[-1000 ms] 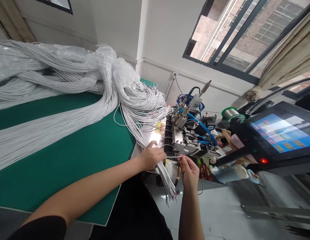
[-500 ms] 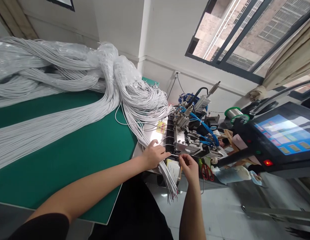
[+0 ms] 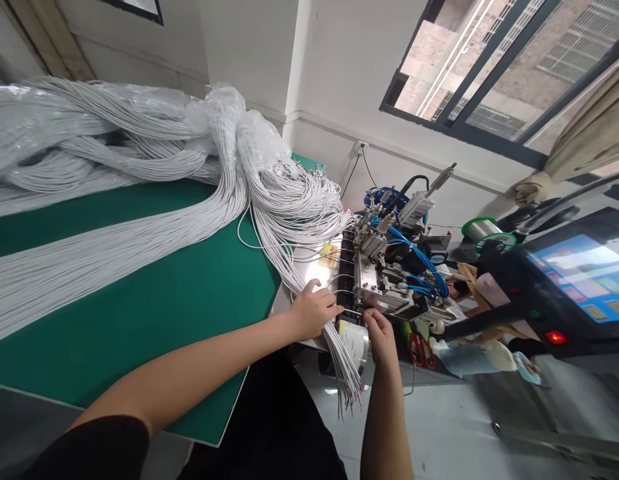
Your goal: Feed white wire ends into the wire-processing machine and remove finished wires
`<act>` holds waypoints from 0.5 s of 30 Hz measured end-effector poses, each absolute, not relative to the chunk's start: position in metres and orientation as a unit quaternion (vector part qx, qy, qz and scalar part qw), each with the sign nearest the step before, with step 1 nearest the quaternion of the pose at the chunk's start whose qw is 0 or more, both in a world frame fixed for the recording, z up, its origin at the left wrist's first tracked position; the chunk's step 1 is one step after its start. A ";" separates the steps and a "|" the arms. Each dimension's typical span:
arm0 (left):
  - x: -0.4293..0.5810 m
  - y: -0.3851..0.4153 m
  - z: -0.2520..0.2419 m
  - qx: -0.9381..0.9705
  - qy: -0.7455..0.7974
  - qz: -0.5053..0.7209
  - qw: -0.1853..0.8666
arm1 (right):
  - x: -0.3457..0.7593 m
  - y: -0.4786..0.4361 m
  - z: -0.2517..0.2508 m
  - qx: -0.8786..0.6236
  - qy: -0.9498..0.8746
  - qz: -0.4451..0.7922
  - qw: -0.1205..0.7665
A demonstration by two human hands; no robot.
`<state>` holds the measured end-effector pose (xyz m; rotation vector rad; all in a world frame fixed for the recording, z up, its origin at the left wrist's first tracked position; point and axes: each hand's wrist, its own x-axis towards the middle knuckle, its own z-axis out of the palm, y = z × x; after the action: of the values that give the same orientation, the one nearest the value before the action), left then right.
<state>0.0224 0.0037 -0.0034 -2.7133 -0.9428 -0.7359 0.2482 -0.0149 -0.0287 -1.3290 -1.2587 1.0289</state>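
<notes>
My left hand (image 3: 313, 312) is closed over a bundle of thin white cables (image 3: 345, 367), whose loose ends hang past the table edge and show dark and reddish tips. A single white cable (image 3: 351, 311) runs from the left fingers to my right hand (image 3: 378, 328), which pinches its end between thumb and fingertips. Both hands are at the near end of a bench machine (image 3: 372, 280) with metal blocks and blue air tubes. Several other cables lead into the black strip (image 3: 346, 257) along its front.
A green table (image 3: 199, 293) carries long cable bundles and plastic-wrapped coils (image 3: 164, 143). To the right are a touch screen (image 3: 584, 273), a solder wire spool (image 3: 486, 233) and red-handled scissors (image 3: 422, 351). A roll with a label (image 3: 354, 343) sits under the hands.
The whole view has shifted slightly, so everything appears a little further right. Both hands keep nearly the same pose at the machine's near end, with the single cable between them.
</notes>
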 end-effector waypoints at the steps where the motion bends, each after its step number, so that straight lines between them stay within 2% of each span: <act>1: 0.023 0.004 -0.004 -0.912 -0.317 -0.245 0.086 | 0.247 -0.014 -0.031 -0.548 -0.491 0.446 0.510; 8: 0.022 0.005 -0.003 -0.916 -0.320 -0.224 0.087 | 0.237 -0.015 -0.029 -0.559 -0.385 0.499 0.538; 13: 0.022 0.004 -0.001 -0.912 -0.320 -0.234 0.103 | 0.239 -0.025 -0.028 -0.599 -0.422 0.448 0.512; 15: 0.022 0.004 -0.001 -0.911 -0.321 -0.233 0.114 | 0.249 -0.028 -0.034 -0.632 -0.466 0.374 0.494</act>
<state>0.0219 0.0038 -0.0011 -2.6701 -0.9415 -0.6830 0.2489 -0.0278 -0.0344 -1.5324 -1.1308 0.9064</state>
